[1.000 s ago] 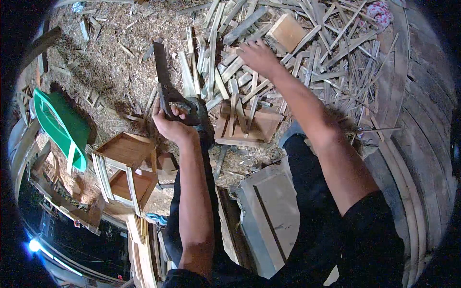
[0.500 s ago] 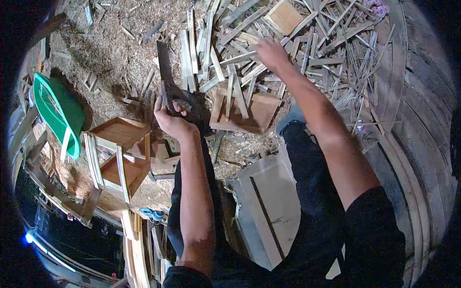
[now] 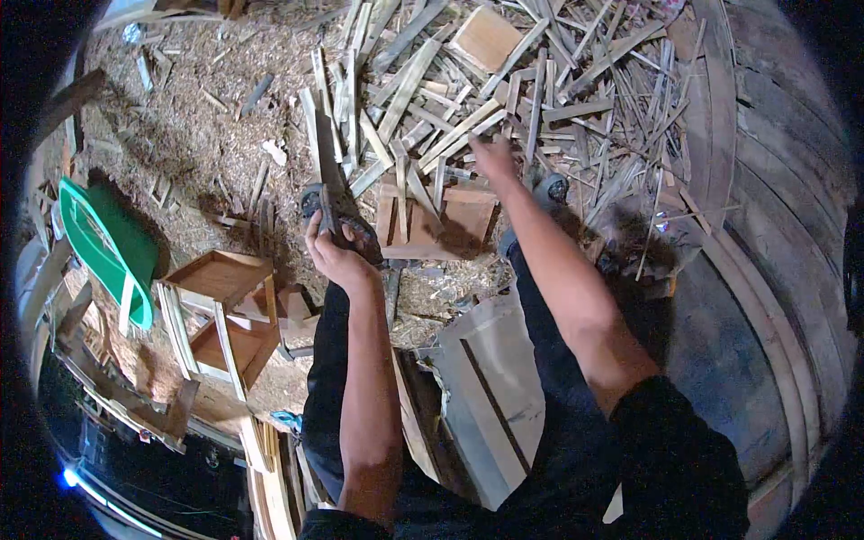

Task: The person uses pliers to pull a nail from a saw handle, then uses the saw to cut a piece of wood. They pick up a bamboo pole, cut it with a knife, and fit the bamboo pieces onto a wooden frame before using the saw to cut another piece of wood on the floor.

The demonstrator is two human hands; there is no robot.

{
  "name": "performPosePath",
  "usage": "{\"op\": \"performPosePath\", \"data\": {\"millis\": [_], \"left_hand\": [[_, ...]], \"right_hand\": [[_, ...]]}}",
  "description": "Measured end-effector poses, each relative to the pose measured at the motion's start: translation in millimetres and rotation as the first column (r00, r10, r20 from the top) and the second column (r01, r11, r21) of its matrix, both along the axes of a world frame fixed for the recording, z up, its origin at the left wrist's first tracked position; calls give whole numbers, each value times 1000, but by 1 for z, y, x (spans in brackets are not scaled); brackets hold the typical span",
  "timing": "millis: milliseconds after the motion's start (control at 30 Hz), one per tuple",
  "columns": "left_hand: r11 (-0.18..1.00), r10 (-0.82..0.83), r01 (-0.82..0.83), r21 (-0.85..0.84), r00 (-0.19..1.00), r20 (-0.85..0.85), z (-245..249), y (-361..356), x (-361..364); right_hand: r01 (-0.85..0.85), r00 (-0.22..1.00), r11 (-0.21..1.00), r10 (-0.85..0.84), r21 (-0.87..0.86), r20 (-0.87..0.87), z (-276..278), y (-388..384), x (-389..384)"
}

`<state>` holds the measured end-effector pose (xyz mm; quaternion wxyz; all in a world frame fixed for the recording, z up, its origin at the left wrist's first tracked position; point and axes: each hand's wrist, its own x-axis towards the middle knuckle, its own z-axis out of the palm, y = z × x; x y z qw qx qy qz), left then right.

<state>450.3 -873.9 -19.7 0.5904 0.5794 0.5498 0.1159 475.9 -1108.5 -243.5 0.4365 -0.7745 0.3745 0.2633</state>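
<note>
A long, narrow, dark piece [image 3: 328,166] stands nearly upright in my left hand [image 3: 342,255], whose fingers wrap round its lower end. My right hand [image 3: 494,160] reaches over the pile of thin wood strips [image 3: 450,121], its fingers at the end of a pale strip; whether they grip it is unclear. Below and between my hands lies a shallow brown wooden box [image 3: 459,220] with several strips resting across it.
A green plastic basin [image 3: 112,243] is tipped at the left. Near it stands a small wooden frame with two shelves [image 3: 225,276]. A square wooden block [image 3: 487,39] lies on the strips. Grey sheet material [image 3: 495,387] lies between the legs.
My right hand has moved down and slightly left, off the upper strips. My left hand still holds the dark piece, now a little lower in view. The whole view has shifted.
</note>
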Motion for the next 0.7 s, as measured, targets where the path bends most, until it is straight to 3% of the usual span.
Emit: {"op": "performPosePath", "data": {"millis": [33, 100, 167, 233, 300, 333, 367, 400, 467, 500, 567, 633, 700], "left_hand": [[989, 108, -104, -106, 994, 30, 3, -5, 8], [991, 74, -71, -110, 997, 30, 3, -8, 15], [994, 25, -23, -109, 1000, 19, -1, -6, 17], [994, 9, -5, -108, 999, 40, -4, -3, 19], [997, -7, 10, -81, 999, 38, -9, 4, 18], [998, -16, 17, -56, 1000, 25, -14, 10, 17], [999, -23, 23, -33, 1000, 14, -18, 14, 16], [999, -22, 22, -31, 1000, -2, -15, 14, 19], [999, -21, 20, -30, 999, -36, -7, 14, 25], [999, -23, 22, -46, 999, -25, -8, 14, 25], [997, -27, 27, -75, 1000, -3, -11, 18, 24], [997, -37, 36, -62, 999, -15, -8, 13, 26], [996, 8, -9, -85, 1000, -12, -11, 8, 28]], "right_hand": [[40, 999, 998, -41, -42, -8, -2, 11, 10], [123, 992, 985, -126, -125, -16, -4, 33, 29], [42, 991, 979, -67, -199, -118, -7, 36, 44], [-20, 996, 983, 3, -180, -93, 8, 28, 63], [-111, 993, 990, 114, -90, 35, 37, 16, 77], [-64, 990, 995, 72, -73, 117, 24, 4, 74], [181, 886, 967, -240, 181, 397, -4, 1, 67], [219, 769, 924, -360, 312, 528, 2, 0, 68], [182, 836, 983, -146, -16, 529, 19, -2, 60], [-7, 886, 997, 40, -74, 462, 33, -2, 54], [-384, 864, 913, 408, -139, 295, 60, 0, 39], [-464, 778, 886, 418, -20, 469, 52, 10, 11], [-457, 803, 883, 462, -107, 378, 70, 29, -13]]}}
